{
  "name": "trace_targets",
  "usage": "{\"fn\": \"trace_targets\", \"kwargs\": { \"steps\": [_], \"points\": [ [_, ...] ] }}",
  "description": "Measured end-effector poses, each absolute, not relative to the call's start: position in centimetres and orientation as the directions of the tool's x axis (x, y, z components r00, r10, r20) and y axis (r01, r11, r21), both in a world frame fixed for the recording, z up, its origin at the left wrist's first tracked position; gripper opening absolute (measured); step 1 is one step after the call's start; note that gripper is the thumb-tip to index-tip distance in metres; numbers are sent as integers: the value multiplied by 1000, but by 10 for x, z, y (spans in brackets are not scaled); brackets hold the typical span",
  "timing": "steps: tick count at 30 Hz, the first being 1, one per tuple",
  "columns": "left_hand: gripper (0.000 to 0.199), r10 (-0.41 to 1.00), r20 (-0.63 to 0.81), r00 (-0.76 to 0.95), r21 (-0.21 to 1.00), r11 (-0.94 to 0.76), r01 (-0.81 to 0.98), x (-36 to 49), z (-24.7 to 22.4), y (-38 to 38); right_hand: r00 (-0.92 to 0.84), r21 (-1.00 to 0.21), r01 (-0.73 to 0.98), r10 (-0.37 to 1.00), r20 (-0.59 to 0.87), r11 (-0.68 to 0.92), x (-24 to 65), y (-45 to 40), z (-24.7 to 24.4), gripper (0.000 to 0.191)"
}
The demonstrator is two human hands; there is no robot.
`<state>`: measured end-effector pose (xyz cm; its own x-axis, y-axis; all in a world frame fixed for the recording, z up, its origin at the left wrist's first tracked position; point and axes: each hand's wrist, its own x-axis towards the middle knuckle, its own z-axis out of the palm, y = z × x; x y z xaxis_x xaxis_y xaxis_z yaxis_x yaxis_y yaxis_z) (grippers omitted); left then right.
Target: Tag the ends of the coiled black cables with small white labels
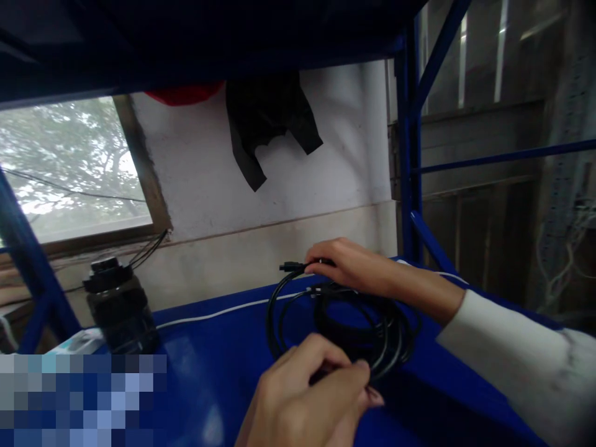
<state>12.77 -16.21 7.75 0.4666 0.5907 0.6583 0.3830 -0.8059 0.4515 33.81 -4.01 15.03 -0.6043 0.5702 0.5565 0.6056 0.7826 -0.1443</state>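
A coiled black cable lies on the blue shelf surface. My right hand, reaching in from the right in a light sleeve, pinches the cable close to its black plug, which points left. Nearer the camera, my left hand has its fingers closed at the front edge of the coil. What those fingers hold is hidden behind them. Beneath my right hand a small pale connector or tie shows against the loops.
A dark bottle stands at the left. Behind the coil a white cable runs along the surface. Blue frame posts rise at the back right. A black garment hangs on the wall.
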Motion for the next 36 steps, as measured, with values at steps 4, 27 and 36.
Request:
{"fn": "trace_targets", "kwargs": {
  "steps": [4, 27, 36],
  "points": [
    [16, 466, 743, 480, 390, -885, 256, 182, 92, -117, -565, -166, 709, 693, 448, 685, 396, -3, 152, 25],
    [17, 480, 556, 679, 275, -877, 395, 218, 44, -91, -367, -411, 756, 850, 378, 509, 450, 32, 64, 31],
    [22, 592, 446, 671, 382, -804, 455, 214, 41, -97, 40, -474, 758, 694, 719, 448, 415, -126, 47, 44]
  ]
}}
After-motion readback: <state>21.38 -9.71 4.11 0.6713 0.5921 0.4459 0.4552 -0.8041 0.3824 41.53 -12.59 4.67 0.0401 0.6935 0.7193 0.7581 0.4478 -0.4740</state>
